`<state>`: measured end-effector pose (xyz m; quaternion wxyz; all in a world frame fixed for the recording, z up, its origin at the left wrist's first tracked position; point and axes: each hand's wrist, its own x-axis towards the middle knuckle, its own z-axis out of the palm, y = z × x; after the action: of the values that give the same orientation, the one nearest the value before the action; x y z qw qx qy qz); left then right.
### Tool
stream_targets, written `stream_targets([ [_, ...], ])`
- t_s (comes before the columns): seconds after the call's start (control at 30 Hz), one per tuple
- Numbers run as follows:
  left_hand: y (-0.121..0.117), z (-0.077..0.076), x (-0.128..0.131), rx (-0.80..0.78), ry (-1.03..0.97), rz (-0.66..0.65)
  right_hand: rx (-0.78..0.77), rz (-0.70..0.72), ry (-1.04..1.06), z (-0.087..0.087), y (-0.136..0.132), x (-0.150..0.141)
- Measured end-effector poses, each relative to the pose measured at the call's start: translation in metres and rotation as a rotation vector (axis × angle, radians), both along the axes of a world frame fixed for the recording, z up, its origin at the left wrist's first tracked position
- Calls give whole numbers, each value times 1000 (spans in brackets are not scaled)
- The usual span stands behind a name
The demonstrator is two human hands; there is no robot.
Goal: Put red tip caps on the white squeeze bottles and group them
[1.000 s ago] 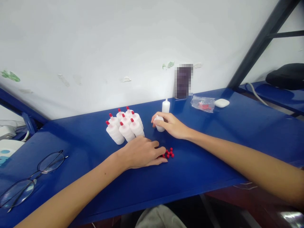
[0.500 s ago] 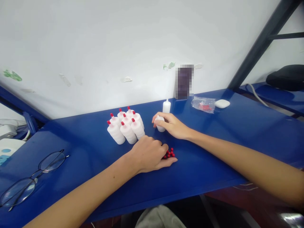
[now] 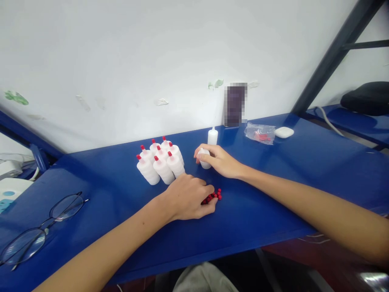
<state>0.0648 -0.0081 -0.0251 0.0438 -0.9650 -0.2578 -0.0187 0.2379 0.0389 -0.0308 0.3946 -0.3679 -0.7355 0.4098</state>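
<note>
On a blue tabletop [image 3: 258, 215], the right hand [image 3: 217, 159] is wrapped around a white squeeze bottle [image 3: 205, 160], thumb across the near side and fingers round the far side, with the bottle's bare white nozzle pointing up. The left hand [image 3: 190, 198] is well apart from the bottle, palm down on the near side, its thumb and forefinger spread around a loose pile of small red caps [image 3: 215, 196]; several caps lie in the gap between them and a few just beyond the fingertips, while the other fingers are curled out of sight. Just behind the right hand stands a second bottle [image 3: 212, 136], upright, its white nozzle likewise bare. To the left, eight capped bottles [image 3: 164, 166] stand upright in a close cluster, each with a red cap on its nozzle. The walls of all these bottles are cloudy white, so whether they hold any liquid cannot be told. Farther right, near the wall [image 3: 121, 61], a clear plastic bag [image 3: 251, 132] lies on its side with red pieces inside, bunched low in it; their exact shape is unclear. Beside the bag sits a smooth white rounded object [image 3: 284, 132], and a pair of eyeglasses [image 3: 48, 225] lies at the far left.
</note>
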Motion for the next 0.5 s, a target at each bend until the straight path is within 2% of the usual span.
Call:
stream_targets([
  [0.27,5,1,-9,63,56,-127,-2,0,-3,0,0,0],
  [0.5,5,1,-20,126,57,-135,15,6,-11,0,0,1],
])
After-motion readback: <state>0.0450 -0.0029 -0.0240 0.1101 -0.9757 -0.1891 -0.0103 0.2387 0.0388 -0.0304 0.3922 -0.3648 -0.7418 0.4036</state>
